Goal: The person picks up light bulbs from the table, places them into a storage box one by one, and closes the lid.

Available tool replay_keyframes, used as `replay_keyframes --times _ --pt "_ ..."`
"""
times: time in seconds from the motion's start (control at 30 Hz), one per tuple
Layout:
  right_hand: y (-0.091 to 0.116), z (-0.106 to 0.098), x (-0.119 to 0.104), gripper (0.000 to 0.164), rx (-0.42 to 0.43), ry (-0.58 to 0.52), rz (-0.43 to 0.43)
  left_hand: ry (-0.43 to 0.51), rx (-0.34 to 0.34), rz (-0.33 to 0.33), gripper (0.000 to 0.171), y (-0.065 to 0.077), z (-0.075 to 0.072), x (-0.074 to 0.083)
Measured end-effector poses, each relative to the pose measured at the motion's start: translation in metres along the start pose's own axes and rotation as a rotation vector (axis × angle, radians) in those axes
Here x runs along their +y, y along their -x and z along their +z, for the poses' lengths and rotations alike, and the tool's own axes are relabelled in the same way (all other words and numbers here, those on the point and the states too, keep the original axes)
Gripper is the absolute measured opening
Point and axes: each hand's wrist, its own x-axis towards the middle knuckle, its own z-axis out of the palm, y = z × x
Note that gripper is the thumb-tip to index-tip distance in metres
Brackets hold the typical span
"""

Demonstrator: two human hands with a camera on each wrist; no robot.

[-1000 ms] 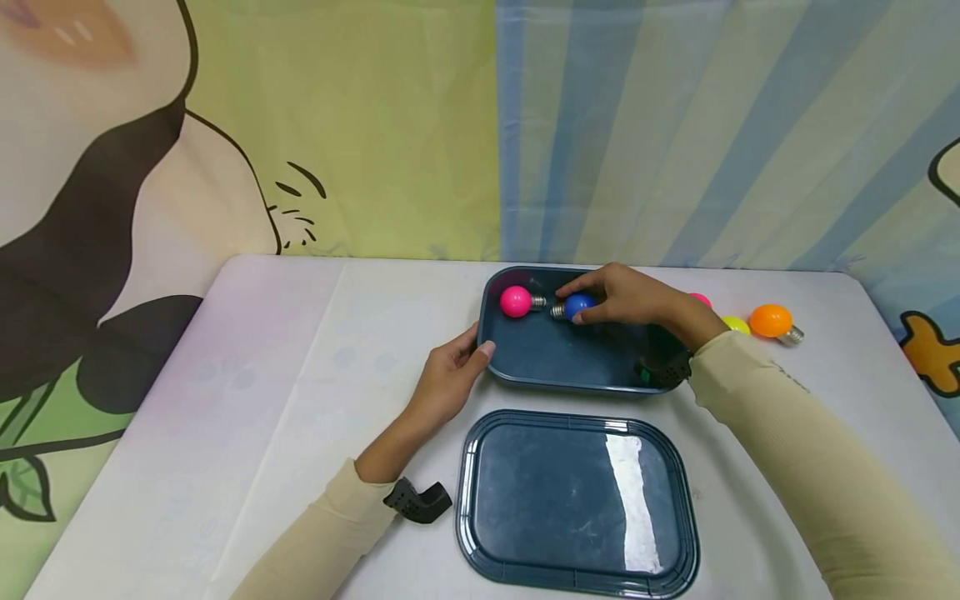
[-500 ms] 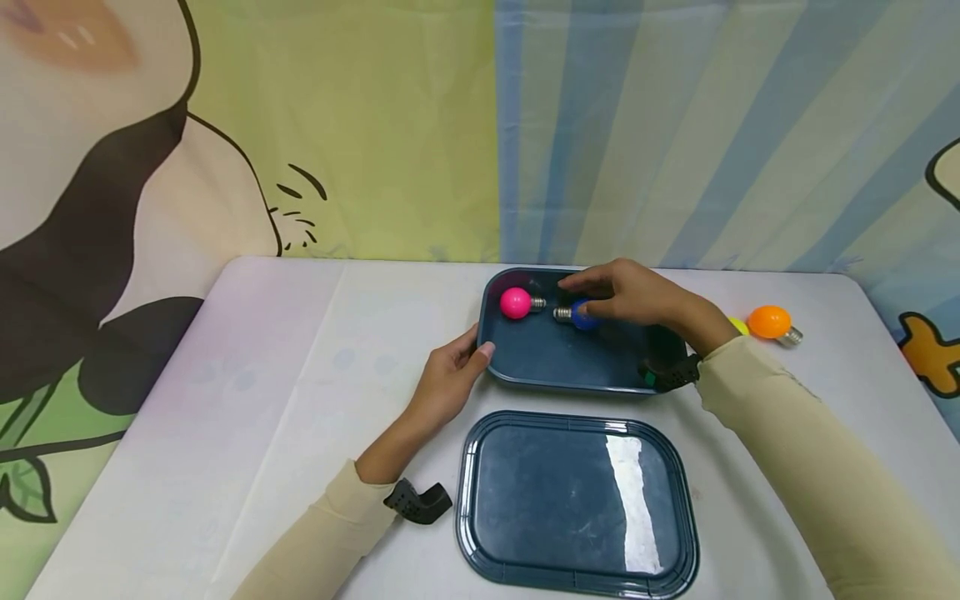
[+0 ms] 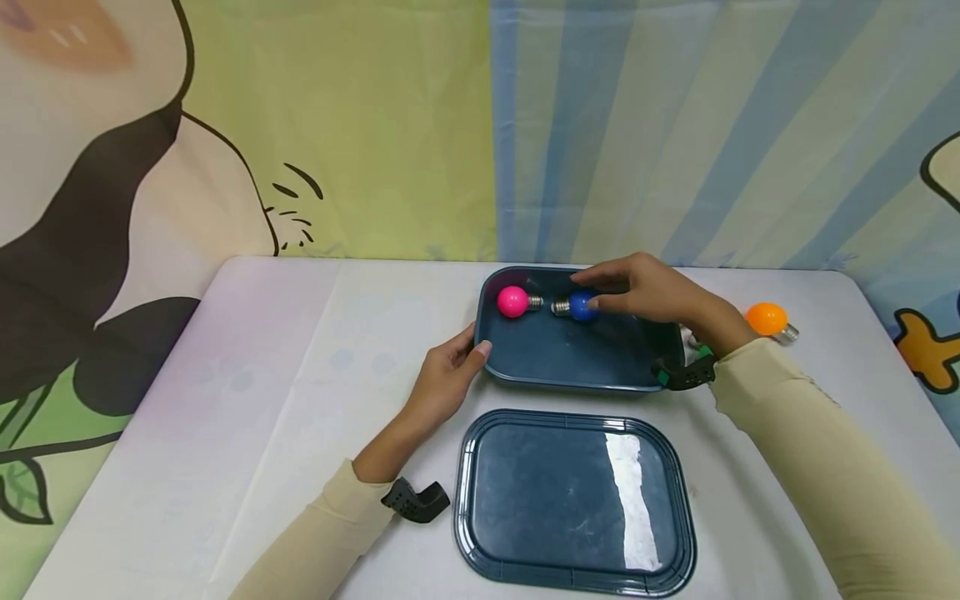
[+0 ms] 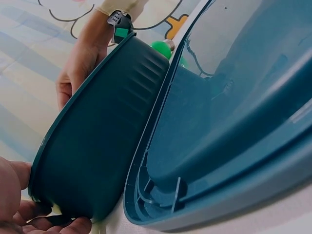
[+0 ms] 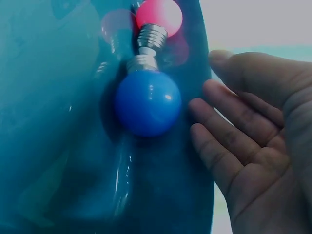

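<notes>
A dark blue-green rectangular container point(image 3: 555, 358) stands near the back of the table. My left hand point(image 3: 444, 383) grips its left end, thumb on the rim and fingers against the outer wall, as the left wrist view also shows. Inside lie a pink light bulb point(image 3: 513, 302) and a blue light bulb point(image 3: 582, 306), their metal screw bases facing each other. My right hand point(image 3: 648, 290) hovers over the container beside the blue bulb. In the right wrist view its fingers point(image 5: 214, 151) are spread and loose, apart from the bulb, holding nothing.
A matching lid point(image 3: 577, 500) lies flat in front of the container. An orange light bulb point(image 3: 767, 319) rests on the table at the right. The left wrist view shows a green bulb point(image 4: 162, 48) beyond the container. A printed cloth point(image 3: 360, 133) hangs behind the table.
My right hand has let go of the blue bulb and drawn slightly up and to the right. The bulb stays in the container. My left hand keeps its hold.
</notes>
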Motion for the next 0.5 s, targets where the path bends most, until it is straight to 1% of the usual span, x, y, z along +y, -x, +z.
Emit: replay_keyframes --times 0.13,0.23,0.37,0.5 --pt "0.008 -0.005 0.001 0.040 0.030 -0.011 0.016 0.001 0.000 -0.006 0.055 0.000 0.001 0.000" --pt "0.014 -0.009 0.002 0.038 0.079 -0.019 0.030 0.001 0.000 -0.004 0.054 -0.001 0.001 0.000" --pt "0.023 -0.015 0.001 0.038 0.153 -0.031 0.077 0.003 -0.001 0.002 0.054 -0.001 0.002 0.000" --pt "0.033 -0.021 0.003 0.041 0.195 -0.028 0.119 -0.002 0.000 -0.001 0.055 -0.001 0.002 0.000"
